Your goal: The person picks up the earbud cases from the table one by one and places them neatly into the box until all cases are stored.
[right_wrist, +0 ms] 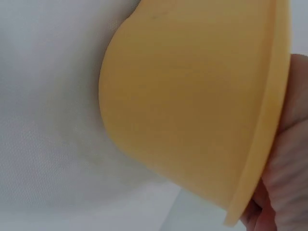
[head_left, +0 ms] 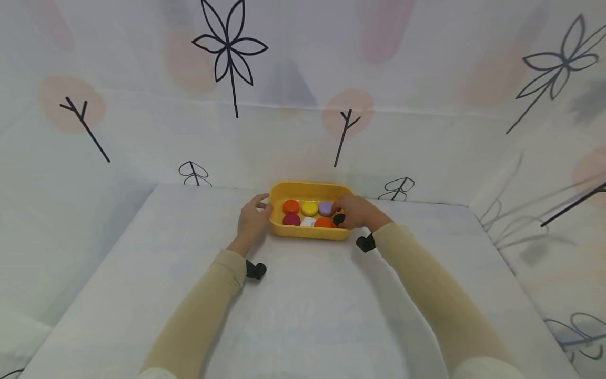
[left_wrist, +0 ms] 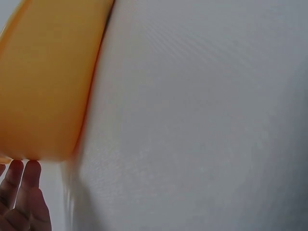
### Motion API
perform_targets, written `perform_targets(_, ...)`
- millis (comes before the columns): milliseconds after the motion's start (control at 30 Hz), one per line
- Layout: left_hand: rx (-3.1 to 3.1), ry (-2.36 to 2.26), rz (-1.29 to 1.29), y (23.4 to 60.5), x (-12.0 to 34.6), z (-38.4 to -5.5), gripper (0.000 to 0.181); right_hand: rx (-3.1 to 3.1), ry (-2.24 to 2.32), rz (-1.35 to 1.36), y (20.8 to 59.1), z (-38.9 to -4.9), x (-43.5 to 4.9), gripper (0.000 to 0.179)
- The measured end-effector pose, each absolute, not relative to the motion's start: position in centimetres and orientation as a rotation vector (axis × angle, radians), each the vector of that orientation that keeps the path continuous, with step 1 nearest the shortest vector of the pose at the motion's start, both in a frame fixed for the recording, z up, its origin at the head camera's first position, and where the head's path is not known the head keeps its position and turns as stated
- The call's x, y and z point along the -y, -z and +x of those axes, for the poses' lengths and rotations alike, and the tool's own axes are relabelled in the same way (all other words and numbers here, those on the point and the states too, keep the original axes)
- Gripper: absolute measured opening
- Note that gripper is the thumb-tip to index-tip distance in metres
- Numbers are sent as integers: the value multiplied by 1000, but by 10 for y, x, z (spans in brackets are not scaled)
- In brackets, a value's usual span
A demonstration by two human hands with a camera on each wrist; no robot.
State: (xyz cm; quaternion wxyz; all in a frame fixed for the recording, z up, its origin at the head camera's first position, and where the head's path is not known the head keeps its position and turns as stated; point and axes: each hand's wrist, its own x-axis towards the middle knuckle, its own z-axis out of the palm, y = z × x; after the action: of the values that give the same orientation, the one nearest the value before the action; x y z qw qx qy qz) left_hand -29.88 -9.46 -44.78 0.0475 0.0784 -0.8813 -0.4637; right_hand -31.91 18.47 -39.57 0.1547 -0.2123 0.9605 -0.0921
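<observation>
A yellow plastic tray (head_left: 310, 232) stands toward the far edge of the table, with round, glossy pieces inside. An orange-red piece (head_left: 291, 206), a yellow one (head_left: 310, 208) and a lilac one (head_left: 325, 209) lie behind a magenta one (head_left: 291, 219), a white one (head_left: 308, 221) and an orange one (head_left: 324, 222). My left hand (head_left: 253, 217) touches the tray's left end with its fingertips, fingers fairly straight. Reaching over the right end, my right hand (head_left: 358, 211) pinches a dark green piece (head_left: 339, 219) between fingers and thumb. The right wrist view shows mostly tray wall (right_wrist: 192, 96), its fingertips largely hidden.
A white cloth (head_left: 303, 310) covers the table. Behind it hangs a pale fabric backdrop (head_left: 293, 137) with flower and twig drawings. Dark heart-shaped tabs (head_left: 256, 270) stick out at both wrists, beside beige sleeves (head_left: 199, 316).
</observation>
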Motion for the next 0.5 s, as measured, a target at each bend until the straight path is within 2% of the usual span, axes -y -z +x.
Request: perform_targets(500, 2645, 1384, 255, 450, 91, -298, 39, -2752, 233, -522, 408, -332, -182, 24)
